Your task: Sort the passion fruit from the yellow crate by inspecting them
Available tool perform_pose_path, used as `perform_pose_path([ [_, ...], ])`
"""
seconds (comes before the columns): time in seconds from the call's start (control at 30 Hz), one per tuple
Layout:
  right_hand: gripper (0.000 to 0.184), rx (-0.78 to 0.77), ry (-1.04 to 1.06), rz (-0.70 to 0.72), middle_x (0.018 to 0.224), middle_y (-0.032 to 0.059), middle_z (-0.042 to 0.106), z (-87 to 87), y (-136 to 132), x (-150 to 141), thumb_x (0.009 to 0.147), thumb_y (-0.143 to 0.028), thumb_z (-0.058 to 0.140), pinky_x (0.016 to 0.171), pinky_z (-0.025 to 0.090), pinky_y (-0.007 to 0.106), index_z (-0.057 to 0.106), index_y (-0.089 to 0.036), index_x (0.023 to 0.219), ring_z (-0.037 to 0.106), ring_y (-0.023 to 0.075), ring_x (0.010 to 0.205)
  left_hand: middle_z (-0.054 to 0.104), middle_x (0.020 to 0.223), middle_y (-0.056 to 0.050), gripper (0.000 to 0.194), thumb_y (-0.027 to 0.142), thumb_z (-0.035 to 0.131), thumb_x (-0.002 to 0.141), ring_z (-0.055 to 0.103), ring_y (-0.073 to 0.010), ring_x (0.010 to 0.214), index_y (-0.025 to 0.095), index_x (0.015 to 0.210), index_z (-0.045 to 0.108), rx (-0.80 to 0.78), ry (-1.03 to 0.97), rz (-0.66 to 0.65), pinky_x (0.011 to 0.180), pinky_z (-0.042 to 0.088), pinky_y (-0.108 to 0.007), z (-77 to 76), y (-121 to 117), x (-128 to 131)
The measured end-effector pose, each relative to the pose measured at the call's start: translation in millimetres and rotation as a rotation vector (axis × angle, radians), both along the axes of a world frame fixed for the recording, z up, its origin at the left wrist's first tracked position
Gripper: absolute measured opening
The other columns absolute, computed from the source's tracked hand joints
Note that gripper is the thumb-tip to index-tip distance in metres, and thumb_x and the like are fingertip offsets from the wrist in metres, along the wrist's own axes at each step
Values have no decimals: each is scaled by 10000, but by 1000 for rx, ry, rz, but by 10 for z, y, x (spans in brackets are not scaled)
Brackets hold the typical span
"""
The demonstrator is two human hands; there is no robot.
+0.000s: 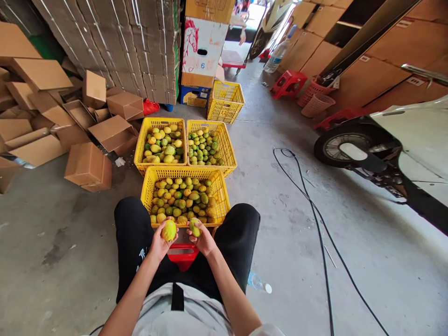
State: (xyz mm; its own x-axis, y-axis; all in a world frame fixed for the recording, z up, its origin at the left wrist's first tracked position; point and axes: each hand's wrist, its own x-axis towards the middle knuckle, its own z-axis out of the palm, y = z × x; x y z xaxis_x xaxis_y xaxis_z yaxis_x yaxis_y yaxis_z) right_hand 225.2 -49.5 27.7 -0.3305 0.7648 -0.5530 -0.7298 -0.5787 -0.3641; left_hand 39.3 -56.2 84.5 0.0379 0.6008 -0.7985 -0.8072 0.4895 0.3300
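Observation:
My left hand [162, 241] is closed around a yellow lemon [169, 230] with a greenish tinge. In my right hand [203, 240] is a smaller, greener lemon [195, 227], gripped by the fingers. Both hands are held between my knees, just over the near rim of a yellow plastic crate [221, 196] that holds many yellow and green lemons [182, 203]. Beyond it two more yellow crates stand side by side. Mostly yellow, larger fruit fills the left crate [140, 148]; smaller, greener fruit is in the right crate [229, 151].
Loose cardboard boxes [89, 165] are heaped at the left. Another yellow crate [226, 102] stands by stacked cartons [203, 46]. A black cable [310, 200] crosses the floor on the right, near a parked motorbike [353, 147]. A plastic bottle [258, 283] lies beside my right leg.

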Motion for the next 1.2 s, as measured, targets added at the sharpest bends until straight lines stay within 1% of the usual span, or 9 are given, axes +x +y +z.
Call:
perform_pose_path([
  [0.1, 508, 55, 37, 108, 909, 27, 776, 26, 1, 4, 771, -529, 1003, 453, 344, 149, 733, -211, 1062, 635, 115, 626, 805, 837, -49, 294, 176, 470, 1120, 800, -195, 649, 156, 1355, 645, -27, -3, 9, 586, 652, -282, 14, 3, 9],
  [0.17, 565, 68, 53, 149, 948, 41, 788, 37, 3, 15, 789, -598, 971, 482, 434, 173, 770, -201, 1139, 676, 141, 681, 807, 827, -56, 259, 176, 468, 1125, 805, -206, 649, 149, 1307, 650, -40, 1, 10, 586, 653, -291, 20, 3, 14],
  [0.3, 585, 84, 75, 103, 1115, 57, 828, 28, 9, 29, 761, -508, 985, 756, 662, 323, 787, -225, 1234, 781, 220, 897, 812, 824, -65, 296, 174, 466, 1126, 808, -214, 654, 128, 1348, 656, -49, 1, 21, 590, 658, -298, -6, 0, 12],
  [0.43, 541, 113, 66, 42, 1209, 54, 834, -8, 9, 8, 772, -390, 993, 941, 670, 427, 765, -260, 1246, 812, 260, 1044, 843, 939, -94, 449, 194, 446, 1125, 833, -205, 742, 144, 1538, 617, 1, -58, 35, 687, 694, -308, -39, -14, -12],
  [0.5, 551, 105, 52, 33, 1181, 33, 834, -19, 1, -1, 769, -381, 1022, 919, 662, 377, 758, -266, 1239, 814, 228, 1026, 848, 990, -99, 509, 193, 435, 1119, 843, -204, 793, 168, 1604, 590, 21, -98, 47, 762, 712, -330, -49, -20, -24],
  [0.67, 546, 75, 56, 58, 911, -46, 767, -29, -24, -8, 663, -406, 1103, 650, 530, 202, 728, -261, 1031, 708, 120, 737, 843, 998, -114, 525, 200, 428, 1144, 844, -213, 820, 123, 1652, 537, 9, -91, 27, 815, 717, -346, -67, -14, -12],
  [0.87, 576, 83, -5, 73, 947, -43, 730, -27, -22, -13, 645, -367, 1085, 668, 507, 226, 719, -272, 1080, 671, 132, 761, 829, 899, -53, 404, 182, 449, 1169, 808, -179, 689, 129, 1542, 594, -22, 2, -52, 608, 643, -256, -51, -5, 26],
  [1.07, 588, 105, -11, 136, 965, -18, 733, -14, -22, -12, 686, -393, 1066, 654, 483, 227, 724, -260, 1146, 644, 123, 736, 818, 840, -34, 238, 225, 449, 1194, 803, -169, 645, 145, 1238, 668, -73, 20, -22, 537, 620, -239, -26, 21, 25],
  [1.2, 597, 75, 3, 139, 937, -23, 749, 2, -25, -6, 662, -398, 1088, 662, 521, 230, 718, -253, 1107, 682, 129, 739, 808, 829, -42, 191, 243, 508, 1175, 794, -171, 628, 147, 1212, 668, -98, 29, -21, 514, 607, -234, -77, 15, 26],
])
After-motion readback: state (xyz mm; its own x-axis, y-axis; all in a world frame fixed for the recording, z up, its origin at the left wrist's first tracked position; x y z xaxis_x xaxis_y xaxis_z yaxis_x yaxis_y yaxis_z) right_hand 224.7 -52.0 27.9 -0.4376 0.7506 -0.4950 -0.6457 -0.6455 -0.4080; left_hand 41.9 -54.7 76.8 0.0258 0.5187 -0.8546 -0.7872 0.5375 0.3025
